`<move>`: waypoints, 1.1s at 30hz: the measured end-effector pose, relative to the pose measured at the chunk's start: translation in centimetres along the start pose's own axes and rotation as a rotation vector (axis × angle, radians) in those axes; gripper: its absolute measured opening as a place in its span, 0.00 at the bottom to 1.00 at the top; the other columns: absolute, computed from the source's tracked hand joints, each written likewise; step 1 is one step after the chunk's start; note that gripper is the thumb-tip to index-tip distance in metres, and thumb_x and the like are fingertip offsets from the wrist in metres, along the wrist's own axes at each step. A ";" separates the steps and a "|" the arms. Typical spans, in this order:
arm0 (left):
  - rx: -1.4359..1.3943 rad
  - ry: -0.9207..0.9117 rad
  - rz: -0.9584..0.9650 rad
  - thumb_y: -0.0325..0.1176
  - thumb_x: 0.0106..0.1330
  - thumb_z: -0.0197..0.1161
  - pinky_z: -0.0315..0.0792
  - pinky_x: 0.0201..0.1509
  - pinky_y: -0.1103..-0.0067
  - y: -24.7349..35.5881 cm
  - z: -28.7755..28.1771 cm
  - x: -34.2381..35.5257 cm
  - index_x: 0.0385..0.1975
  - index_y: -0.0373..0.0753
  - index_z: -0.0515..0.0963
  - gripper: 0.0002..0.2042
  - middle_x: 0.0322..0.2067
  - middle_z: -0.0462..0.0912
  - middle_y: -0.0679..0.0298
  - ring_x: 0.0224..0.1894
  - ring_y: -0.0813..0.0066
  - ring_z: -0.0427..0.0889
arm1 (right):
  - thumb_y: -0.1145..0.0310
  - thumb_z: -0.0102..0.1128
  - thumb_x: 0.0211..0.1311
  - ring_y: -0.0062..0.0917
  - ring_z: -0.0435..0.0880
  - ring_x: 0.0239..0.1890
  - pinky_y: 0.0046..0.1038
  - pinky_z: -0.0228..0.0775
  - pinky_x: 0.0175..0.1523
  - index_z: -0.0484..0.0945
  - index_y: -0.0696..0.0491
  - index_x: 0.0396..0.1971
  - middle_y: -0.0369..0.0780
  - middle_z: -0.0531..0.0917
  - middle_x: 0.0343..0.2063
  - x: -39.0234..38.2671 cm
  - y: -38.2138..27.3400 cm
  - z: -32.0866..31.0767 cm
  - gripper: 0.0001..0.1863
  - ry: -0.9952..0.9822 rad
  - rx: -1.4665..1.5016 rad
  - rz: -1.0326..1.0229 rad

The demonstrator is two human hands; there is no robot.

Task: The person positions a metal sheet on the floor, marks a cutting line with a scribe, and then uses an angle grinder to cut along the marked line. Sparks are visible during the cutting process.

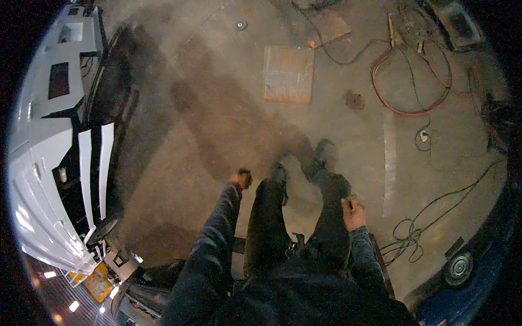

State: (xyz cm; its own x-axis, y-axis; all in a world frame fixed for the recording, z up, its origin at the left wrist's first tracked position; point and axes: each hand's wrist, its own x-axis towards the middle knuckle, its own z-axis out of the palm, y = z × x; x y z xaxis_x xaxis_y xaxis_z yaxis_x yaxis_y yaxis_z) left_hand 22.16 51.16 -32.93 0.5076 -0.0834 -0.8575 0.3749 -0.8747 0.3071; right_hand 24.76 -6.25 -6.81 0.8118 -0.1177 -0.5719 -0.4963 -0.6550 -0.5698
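My left hand (241, 178) is out over the concrete floor beside my left leg, its fingers curled round a small dark item (246, 176) that is too indistinct to identify. My right hand (354, 213) hangs by my right thigh with its fingers bent inward; whatever it may hold is hidden. My dark-clad legs (329, 204) and shoes (324, 149) lie between the two hands, with a dark metal fitting (298, 244) at the seat.
A white vehicle body (41, 146) lines the left. Ahead lie a flat panel (288, 73), a small square plate (354, 100) and a cardboard piece (331, 30). A red hose (375, 87) and loose cables (408, 239) lie right, near a dark blue vehicle (446, 299).
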 end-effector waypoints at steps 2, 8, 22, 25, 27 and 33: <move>0.189 -0.016 -0.110 0.45 0.71 0.51 0.76 0.43 0.66 4.7 -0.9 7.9 0.55 0.39 0.75 0.20 0.43 0.82 0.56 0.41 0.59 0.81 | 0.58 0.61 0.67 0.47 0.84 0.39 0.42 0.75 0.46 0.79 0.55 0.40 0.50 0.84 0.37 2.8 0.8 1.1 0.14 0.081 -0.017 -0.051; 0.117 0.134 -0.154 0.52 0.65 0.59 0.73 0.61 0.65 18.2 -8.7 22.9 0.57 0.39 0.77 0.27 0.54 0.82 0.53 0.56 0.51 0.80 | 0.67 0.64 0.63 0.46 0.84 0.35 0.41 0.76 0.42 0.80 0.54 0.39 0.48 0.84 0.34 7.8 1.9 3.8 0.08 0.320 0.004 -0.090; 0.180 0.363 -0.072 0.50 0.65 0.55 0.74 0.60 0.61 18.3 -10.9 44.0 0.58 0.39 0.75 0.27 0.56 0.79 0.47 0.58 0.48 0.79 | 0.65 0.57 0.66 0.27 0.74 0.41 0.37 0.66 0.58 0.77 0.56 0.35 0.37 0.76 0.32 11.4 10.0 9.7 0.09 0.822 0.125 -0.240; 0.146 0.471 -0.135 0.49 0.68 0.52 0.75 0.58 0.60 15.4 -12.6 45.7 0.57 0.43 0.77 0.24 0.53 0.82 0.50 0.54 0.48 0.82 | 0.63 0.55 0.68 0.26 0.73 0.43 0.38 0.63 0.61 0.76 0.56 0.36 0.37 0.75 0.34 11.6 11.6 11.8 0.11 0.965 0.242 -0.244; 0.279 0.588 -0.205 0.47 0.69 0.52 0.76 0.57 0.60 16.1 -11.7 47.1 0.56 0.46 0.78 0.21 0.52 0.83 0.52 0.52 0.50 0.83 | 0.65 0.55 0.69 0.25 0.72 0.43 0.36 0.63 0.60 0.76 0.57 0.36 0.36 0.75 0.35 11.3 12.1 13.2 0.10 1.100 0.282 -0.213; 0.458 0.450 -0.050 0.45 0.69 0.56 0.78 0.54 0.63 14.1 -11.2 53.7 0.50 0.51 0.83 0.16 0.51 0.84 0.57 0.51 0.54 0.85 | 0.71 0.55 0.69 0.28 0.76 0.42 0.32 0.69 0.52 0.77 0.59 0.39 0.41 0.81 0.37 8.3 13.6 11.9 0.07 1.139 0.236 -0.142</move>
State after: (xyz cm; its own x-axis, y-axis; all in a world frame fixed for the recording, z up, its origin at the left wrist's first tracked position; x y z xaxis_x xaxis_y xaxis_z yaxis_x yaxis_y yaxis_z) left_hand 63.37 39.66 -70.04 0.8113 0.0844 -0.5785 0.0880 -0.9959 -0.0220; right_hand 21.07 -7.19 -26.30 0.6113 -0.7338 0.2964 -0.3270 -0.5753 -0.7498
